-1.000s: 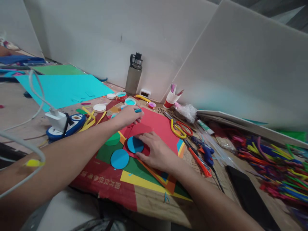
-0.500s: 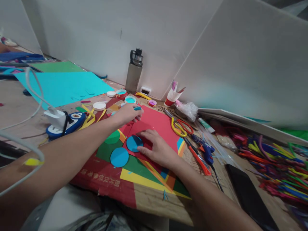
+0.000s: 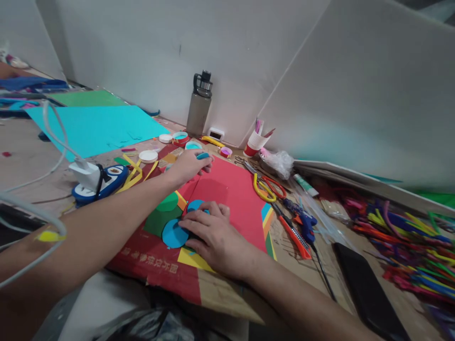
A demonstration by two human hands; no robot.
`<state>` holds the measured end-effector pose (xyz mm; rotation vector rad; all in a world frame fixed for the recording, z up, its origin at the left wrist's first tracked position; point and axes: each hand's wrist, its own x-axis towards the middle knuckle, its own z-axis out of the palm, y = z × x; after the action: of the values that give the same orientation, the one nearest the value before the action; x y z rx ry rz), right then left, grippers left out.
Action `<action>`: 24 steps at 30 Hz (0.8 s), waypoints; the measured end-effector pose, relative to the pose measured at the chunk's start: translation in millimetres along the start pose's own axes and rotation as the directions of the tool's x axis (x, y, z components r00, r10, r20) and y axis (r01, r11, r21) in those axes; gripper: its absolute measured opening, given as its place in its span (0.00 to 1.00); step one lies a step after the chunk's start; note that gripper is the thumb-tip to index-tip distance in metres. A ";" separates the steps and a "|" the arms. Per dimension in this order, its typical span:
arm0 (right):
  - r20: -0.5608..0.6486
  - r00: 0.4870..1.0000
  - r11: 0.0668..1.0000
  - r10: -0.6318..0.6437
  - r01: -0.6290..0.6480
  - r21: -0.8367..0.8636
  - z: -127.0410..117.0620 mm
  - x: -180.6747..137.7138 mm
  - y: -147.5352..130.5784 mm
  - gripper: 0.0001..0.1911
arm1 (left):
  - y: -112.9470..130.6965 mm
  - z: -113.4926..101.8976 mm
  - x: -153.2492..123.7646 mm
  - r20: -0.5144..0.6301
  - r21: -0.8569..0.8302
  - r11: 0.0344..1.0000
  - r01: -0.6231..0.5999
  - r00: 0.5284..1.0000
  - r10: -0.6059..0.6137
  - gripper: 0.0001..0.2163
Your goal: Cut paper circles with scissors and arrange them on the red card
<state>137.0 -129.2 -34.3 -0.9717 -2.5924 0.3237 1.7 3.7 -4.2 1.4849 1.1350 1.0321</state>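
Observation:
My left hand (image 3: 190, 166) rests at the far edge of a red paper sheet (image 3: 231, 199), fingers curled round a small blue object (image 3: 204, 156). My right hand (image 3: 209, 237) lies flat with fingers spread over two blue paper circles (image 3: 174, 234), covering most of the farther one. Green and yellow paper pieces (image 3: 161, 215) lie under and beside the circles, on a red printed cardboard (image 3: 152, 265).
Scissors (image 3: 265, 187), an orange cutter (image 3: 293, 234) and a blue glue gun (image 3: 302, 220) lie right of the red sheet. A phone (image 3: 366, 293) and a heap of pipe cleaners (image 3: 408, 241) are further right. A bottle (image 3: 199, 104), lids, a cyan sheet (image 3: 92, 128) and a charger (image 3: 87, 175) stand behind and left.
My right hand slid toward me and left, from the red sheet onto the blue circles. The left hand stayed at the sheet's far edge.

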 end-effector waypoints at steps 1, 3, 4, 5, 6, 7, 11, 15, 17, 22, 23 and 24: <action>-0.001 1.000 1.000 -0.006 0.006 0.004 2.1 0.8 -1.3 0.16 | 1.2 0.3 -0.9 0.001 0.012 1.000 0.000 1.000 0.000 0.05; -0.012 1.000 0.999 -0.024 0.025 0.032 3.3 2.3 -2.5 0.15 | 2.1 0.9 -1.7 0.003 0.023 1.000 -0.003 1.000 0.003 0.05; -0.021 0.999 0.998 -0.025 0.026 0.052 2.3 2.8 -2.1 0.16 | 2.1 1.0 -1.8 0.001 0.024 1.000 0.001 1.000 -0.001 0.05; -0.035 0.999 0.997 -0.011 0.014 0.072 0.4 3.2 -0.7 0.16 | 1.8 1.0 -1.7 0.000 0.024 1.000 0.006 1.000 -0.006 0.04; -0.058 0.998 0.996 0.025 -0.020 0.089 -2.1 3.3 1.5 0.16 | 1.6 1.0 -1.6 -0.002 0.024 1.000 0.011 1.000 -0.011 0.04; -0.090 0.993 0.992 0.082 -0.073 0.100 -4.7 3.1 4.8 0.16 | 1.4 1.0 -1.5 -0.002 0.022 1.000 0.013 1.000 -0.013 0.04; -0.141 0.934 0.943 0.329 -0.319 0.093 -11.6 0.8 22.8 0.20 | -0.4 1.0 -0.4 0.002 0.010 1.000 -0.002 1.000 0.002 0.04; -0.037 0.940 0.941 0.338 -0.337 0.038 -9.1 -0.4 33.1 0.22 | -7.3 2.5 3.7 0.015 -0.033 0.999 -0.021 1.000 0.022 0.04; -0.034 0.947 0.948 0.320 -0.320 0.006 -7.1 -0.5 33.6 0.22 | -11.5 3.5 6.0 0.028 -0.065 0.997 -0.036 0.999 0.038 0.04; -0.038 0.958 0.958 0.284 -0.285 -0.036 -6.0 -1.3 31.2 0.20 | -16.5 4.2 7.8 0.027 -0.076 0.997 -0.022 0.999 0.024 0.05; -0.038 0.960 0.959 0.279 -0.280 -0.039 -6.3 -1.5 30.9 0.19 | -16.7 4.0 7.7 0.026 -0.074 0.997 -0.016 0.999 0.018 0.05; -0.041 0.960 0.960 0.275 -0.277 -0.039 -6.5 -1.6 30.8 0.19 | -16.9 3.8 7.6 0.028 -0.070 0.997 -0.013 1.000 0.015 0.04</action>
<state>158.9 -107.0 -38.9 -1.3472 -2.4416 0.3169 4.2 12.1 -21.0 1.4498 1.0598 1.0470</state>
